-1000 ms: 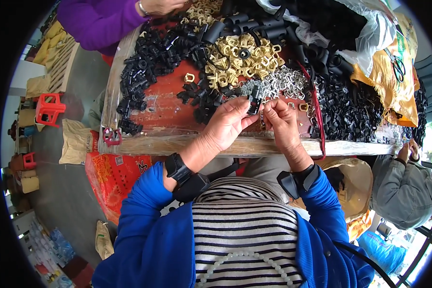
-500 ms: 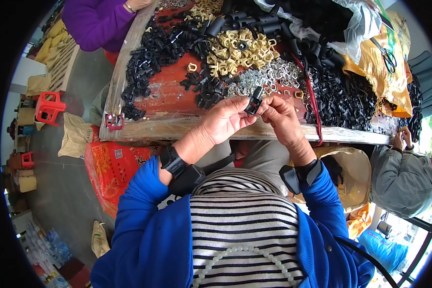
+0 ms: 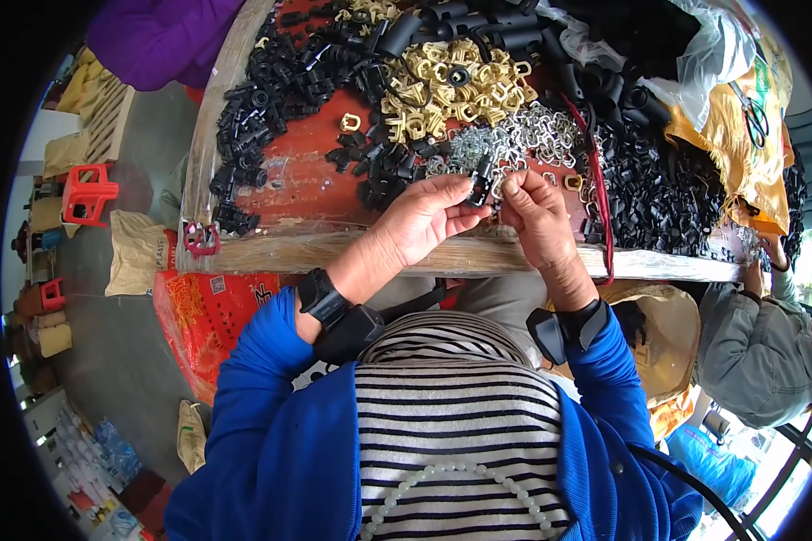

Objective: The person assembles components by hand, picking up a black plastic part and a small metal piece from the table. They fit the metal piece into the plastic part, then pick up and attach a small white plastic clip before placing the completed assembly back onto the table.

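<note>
Over the near edge of the table, my left hand (image 3: 424, 219) is closed on a small black plastic part (image 3: 483, 183), its thumb pressing the side and the part standing up from the fingertips. Just right of it, my right hand (image 3: 543, 216) is pinched, thumb against fingers, a small gap away from the part. Whatever sits in that pinch is too small to make out. Straight beyond the hands lie silver metal rings (image 3: 552, 135) and a heap of gold-coloured buckle-like pieces (image 3: 442, 95). Loose black bits (image 3: 379, 183) are scattered beside my left fingers.
Black fittings (image 3: 244, 135) line the table's left side; small black pieces (image 3: 650, 194) cover its right. A red cord (image 3: 598, 198) hangs over the wooden edge (image 3: 334, 255). Scissors (image 3: 754, 122) rest on a yellow sack (image 3: 726, 149). People sit at far left and right.
My right hand has drawn a little to the right, away from the black part. My left hand keeps hold of it. The view has shifted slightly, and the person at the far left has moved.
</note>
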Motion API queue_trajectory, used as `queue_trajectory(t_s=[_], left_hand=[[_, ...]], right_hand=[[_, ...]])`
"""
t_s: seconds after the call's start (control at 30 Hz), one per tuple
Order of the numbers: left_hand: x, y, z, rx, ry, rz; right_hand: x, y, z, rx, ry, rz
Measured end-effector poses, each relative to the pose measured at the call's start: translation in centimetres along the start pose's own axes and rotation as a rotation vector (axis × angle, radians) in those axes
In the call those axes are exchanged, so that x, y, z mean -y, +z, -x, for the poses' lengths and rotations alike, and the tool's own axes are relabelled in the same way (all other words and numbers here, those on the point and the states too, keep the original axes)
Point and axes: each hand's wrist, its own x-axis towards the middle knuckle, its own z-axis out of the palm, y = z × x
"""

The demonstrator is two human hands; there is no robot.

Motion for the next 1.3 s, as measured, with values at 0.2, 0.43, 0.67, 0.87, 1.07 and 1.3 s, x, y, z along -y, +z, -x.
queue_trajectory(t_s=[0.2, 0.43, 0.67, 0.87, 1.07, 1.3], left_hand=[[0.4, 0.2, -0.3, -0.047, 0.005, -0.002], [0.4, 1.3, 1.3, 0.02, 0.0, -0.056], [1.0, 2.0, 3.3, 0.061, 0.005, -0.105], [0.9, 2.6, 4.0, 0.048, 0.05, -0.224], [0.6, 2.4, 3.3, 0.019, 0.057, -0.271], [0.1, 1.2, 1.5, -0.021, 0.006, -0.258]], right_hand=[[0.5, 0.7, 0.1, -0.06, -0.071, 0.158], [0.8, 2.3, 1.7, -0.078, -0.38, 0.515], [1.9, 3.8, 3.9, -0.104, -0.658, 0.93], [2.6, 4.8, 4.9, -0.11, -0.771, 1.098], [2.5, 4.1, 3.8, -0.049, -0.787, 1.151], [2.1, 3.1, 1.9, -0.019, -0.78, 1.227]])
